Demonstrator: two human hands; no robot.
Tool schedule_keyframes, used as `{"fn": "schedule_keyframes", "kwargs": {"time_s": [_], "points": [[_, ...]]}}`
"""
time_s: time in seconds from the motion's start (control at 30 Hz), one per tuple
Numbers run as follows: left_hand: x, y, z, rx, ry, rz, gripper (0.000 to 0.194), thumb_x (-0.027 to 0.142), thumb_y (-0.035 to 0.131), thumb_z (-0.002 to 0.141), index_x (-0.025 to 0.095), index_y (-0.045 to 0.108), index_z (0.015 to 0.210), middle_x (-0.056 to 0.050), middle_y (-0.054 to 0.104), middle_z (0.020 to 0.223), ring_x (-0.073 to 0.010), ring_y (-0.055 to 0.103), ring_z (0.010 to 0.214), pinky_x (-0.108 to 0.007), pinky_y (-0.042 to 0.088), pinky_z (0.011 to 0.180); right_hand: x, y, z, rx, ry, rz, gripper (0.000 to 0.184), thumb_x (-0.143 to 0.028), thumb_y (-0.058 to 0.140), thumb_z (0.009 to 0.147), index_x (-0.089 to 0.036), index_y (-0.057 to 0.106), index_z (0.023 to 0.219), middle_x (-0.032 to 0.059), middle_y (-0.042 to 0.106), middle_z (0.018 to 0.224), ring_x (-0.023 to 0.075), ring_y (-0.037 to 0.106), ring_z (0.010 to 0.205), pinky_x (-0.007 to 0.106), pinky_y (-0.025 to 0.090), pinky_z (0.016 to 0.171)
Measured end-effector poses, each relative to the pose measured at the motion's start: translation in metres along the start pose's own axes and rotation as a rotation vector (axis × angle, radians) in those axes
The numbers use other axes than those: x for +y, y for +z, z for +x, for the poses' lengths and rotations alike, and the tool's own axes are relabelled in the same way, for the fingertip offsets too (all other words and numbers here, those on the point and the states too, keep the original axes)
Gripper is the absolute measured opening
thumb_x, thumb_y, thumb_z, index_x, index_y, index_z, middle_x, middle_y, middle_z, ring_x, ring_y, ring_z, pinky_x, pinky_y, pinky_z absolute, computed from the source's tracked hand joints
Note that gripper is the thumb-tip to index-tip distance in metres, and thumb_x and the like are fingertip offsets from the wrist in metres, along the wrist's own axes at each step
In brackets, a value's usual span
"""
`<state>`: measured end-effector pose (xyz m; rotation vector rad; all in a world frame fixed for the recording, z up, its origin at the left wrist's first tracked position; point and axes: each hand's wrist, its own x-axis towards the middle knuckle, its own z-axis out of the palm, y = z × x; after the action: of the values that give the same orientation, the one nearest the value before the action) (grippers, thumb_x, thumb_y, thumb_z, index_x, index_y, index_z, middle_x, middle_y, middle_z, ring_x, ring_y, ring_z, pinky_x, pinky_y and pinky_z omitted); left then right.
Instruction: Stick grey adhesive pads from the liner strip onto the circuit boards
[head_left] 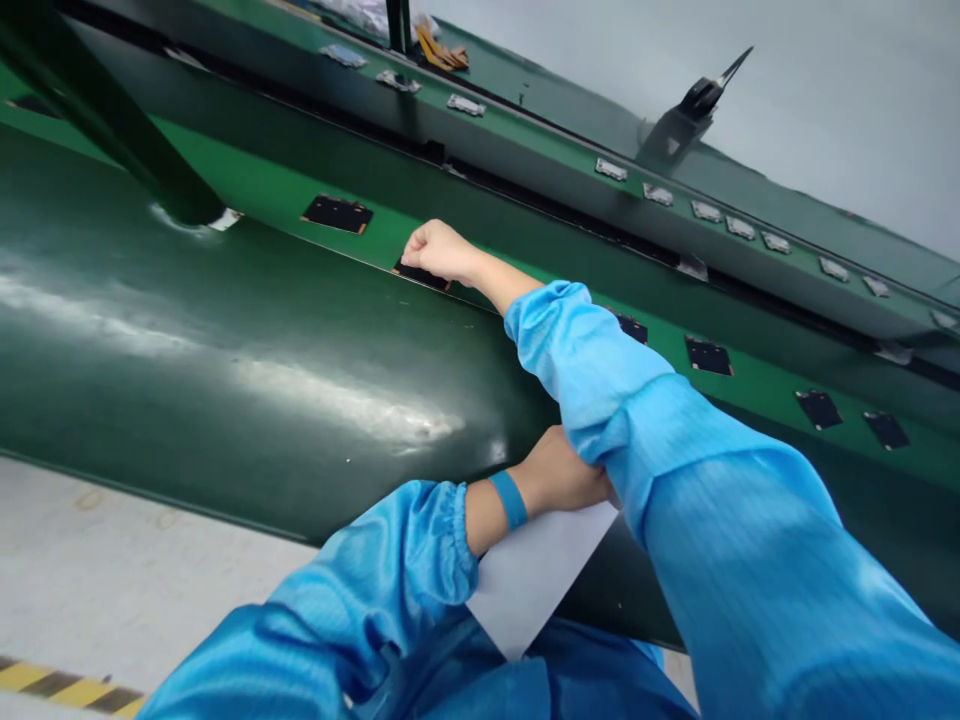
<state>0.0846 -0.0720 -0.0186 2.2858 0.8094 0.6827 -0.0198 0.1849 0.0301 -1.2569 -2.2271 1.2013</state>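
My right hand (437,250) reaches far out across the dark green table (187,340). Its fingers are curled shut on a small black flat part (421,276) lying on the bright green conveyor belt (285,195). My left hand (559,475) stays close to my body, its fingers hidden under my right sleeve. It rests on a white sheet (536,575) at the table's near edge. A blue band (511,499) circles the left wrist. Both arms wear light blue sleeves.
More black flat parts (337,213) lie spaced along the belt to the left and to the right (709,356). Small silver parts (611,169) line the raised rail behind. A dark green post (112,125) stands at left. A black fixture (694,105) rises at the back.
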Motion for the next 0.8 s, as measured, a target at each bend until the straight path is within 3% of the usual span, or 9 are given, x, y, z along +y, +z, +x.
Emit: {"fn": "schedule_keyframes", "kwargs": {"time_s": [0.13,0.4,0.63,0.8], "points": [[0.001,0.001,-0.002,0.019,0.112,0.021,0.028,0.037,0.062,0.103,0.019,0.078,0.089,-0.018,0.079,0.110,-0.0369,0.071,0.118,-0.050,0.054,0.110,0.002,0.005,0.004,-0.037,0.006,-0.048,0.018,-0.010,0.067,0.089,-0.014,0.068,0.072,0.0024,0.059,0.065,0.0145,0.052,0.065,0.030,0.054,0.066],[0.002,0.006,0.000,-0.059,0.087,0.036,0.029,0.038,0.064,0.100,0.018,0.076,0.083,-0.015,0.078,0.098,-0.0338,0.074,0.104,-0.046,0.062,0.091,0.012,0.003,0.000,-0.059,0.033,-0.056,0.016,-0.009,0.065,0.086,-0.016,0.065,0.072,0.0017,0.060,0.066,0.0155,0.051,0.063,0.035,0.052,0.071],[0.009,0.000,-0.001,-0.040,0.042,0.101,0.015,0.028,0.064,0.096,0.019,0.076,0.095,-0.011,0.079,0.100,-0.0296,0.076,0.097,-0.038,0.060,0.077,0.037,0.003,-0.024,0.107,-0.221,-0.299,0.016,-0.013,0.055,0.098,-0.021,0.054,0.085,0.0008,0.065,0.080,0.0160,0.057,0.076,0.031,0.042,0.077],[0.012,-0.008,0.000,-0.092,0.020,0.110,0.019,0.026,0.060,0.098,0.018,0.076,0.101,-0.012,0.080,0.110,-0.0312,0.078,0.101,-0.039,0.059,0.076,0.057,-0.004,-0.031,0.231,-0.254,-0.372,0.011,-0.016,0.051,0.099,-0.023,0.055,0.092,0.0014,0.066,0.085,0.0178,0.059,0.079,0.031,0.043,0.080]]}}
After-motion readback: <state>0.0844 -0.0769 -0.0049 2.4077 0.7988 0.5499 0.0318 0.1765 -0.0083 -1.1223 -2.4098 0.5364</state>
